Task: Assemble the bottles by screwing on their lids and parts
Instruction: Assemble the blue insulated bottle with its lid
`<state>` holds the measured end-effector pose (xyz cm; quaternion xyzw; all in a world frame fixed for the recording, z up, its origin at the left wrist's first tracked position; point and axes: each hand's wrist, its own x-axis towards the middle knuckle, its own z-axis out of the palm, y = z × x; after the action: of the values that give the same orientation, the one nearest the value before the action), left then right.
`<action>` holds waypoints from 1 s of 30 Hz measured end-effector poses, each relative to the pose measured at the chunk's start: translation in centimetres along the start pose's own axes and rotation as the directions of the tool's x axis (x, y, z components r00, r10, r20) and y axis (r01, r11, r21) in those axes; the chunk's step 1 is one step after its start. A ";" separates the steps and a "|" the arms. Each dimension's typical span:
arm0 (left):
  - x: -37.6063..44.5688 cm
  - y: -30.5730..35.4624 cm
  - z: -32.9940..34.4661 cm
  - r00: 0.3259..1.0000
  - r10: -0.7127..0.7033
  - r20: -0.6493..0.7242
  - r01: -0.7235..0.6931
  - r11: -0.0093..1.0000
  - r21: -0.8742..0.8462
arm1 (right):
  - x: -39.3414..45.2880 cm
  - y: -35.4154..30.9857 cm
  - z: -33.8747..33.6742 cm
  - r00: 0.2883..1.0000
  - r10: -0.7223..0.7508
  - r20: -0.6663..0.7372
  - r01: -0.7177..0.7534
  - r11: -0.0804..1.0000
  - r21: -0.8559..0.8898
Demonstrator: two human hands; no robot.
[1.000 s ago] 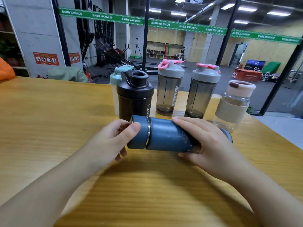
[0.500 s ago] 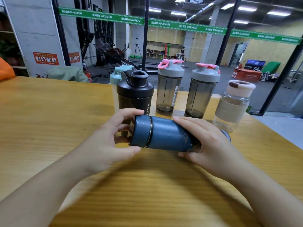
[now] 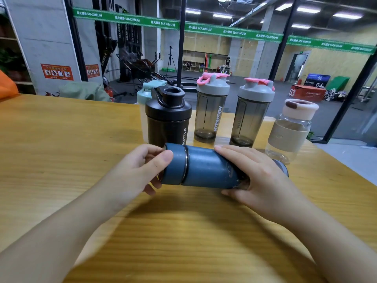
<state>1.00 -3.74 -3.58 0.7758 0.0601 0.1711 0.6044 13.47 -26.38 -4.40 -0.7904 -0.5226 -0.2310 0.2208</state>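
In the head view, a blue bottle (image 3: 206,170) is held on its side just above the wooden table (image 3: 61,156), in front of a row of standing bottles. Its screw-on end section (image 3: 175,166), set off from the body by a metal ring, is gripped by the left hand (image 3: 140,170), thumb on top and fingers curled behind and beneath. The body is clasped by the right hand (image 3: 259,176), fingers laid over the top and thumb underneath, with the far end hidden behind that hand. The bottle is judged rigid, matte rather than slick, and probably light if empty; being round, it would roll if let go. The body is best held around its middle and the end section by its circumference, so that turning force is kept square to the thread and cross-threading is avoided. Behind stand a black shaker (image 3: 168,117), two grey shakers with pink-trimmed lids (image 3: 211,111), and a glass bottle (image 3: 291,129), judged fragile.
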 end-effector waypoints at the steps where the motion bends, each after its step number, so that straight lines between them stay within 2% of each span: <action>1: -0.1 0.0 0.0 1.000 0.015 0.015 -0.015 1.000 -0.005 | 0.0 0.1 0.0 1.000 0.004 0.002 -0.004 1.000 0.001; 8: 0.3 -0.7 -1.5 0.972 0.186 0.146 -0.194 0.980 0.040 | 0.0 0.1 -0.1 1.000 0.022 0.001 -0.022 1.000 0.014; 14: 0.2 -0.7 -1.3 0.951 0.243 0.190 -0.261 0.962 0.079 | 0.0 0.2 -0.1 1.000 0.013 -0.007 -0.013 1.000 0.006; 17: 0.2 -0.6 -1.0 0.972 0.215 0.093 -0.219 0.975 0.034 | 0.1 0.1 -0.1 1.000 0.009 -0.012 -0.009 1.000 0.004; 20: 0.2 -0.4 -0.6 0.995 0.103 0.003 -0.103 0.994 0.019 | 0.1 0.1 -0.1 1.000 0.007 -0.010 -0.007 1.000 0.008; 25: 0.0 -0.3 -0.6 1.000 0.002 0.023 -0.005 0.993 0.118 | 0.1 0.1 0.0 1.000 0.001 -0.004 -0.001 1.000 0.002; 30: 0.1 -0.5 -1.0 0.993 0.064 0.097 -0.073 0.992 0.098 | 0.0 0.3 0.0 1.000 0.009 0.001 -0.009 1.000 0.010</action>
<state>0.81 -2.66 -3.79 0.8142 0.0136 0.1521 0.5602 13.77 -26.51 -4.46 -0.7919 -0.5202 -0.2270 0.2254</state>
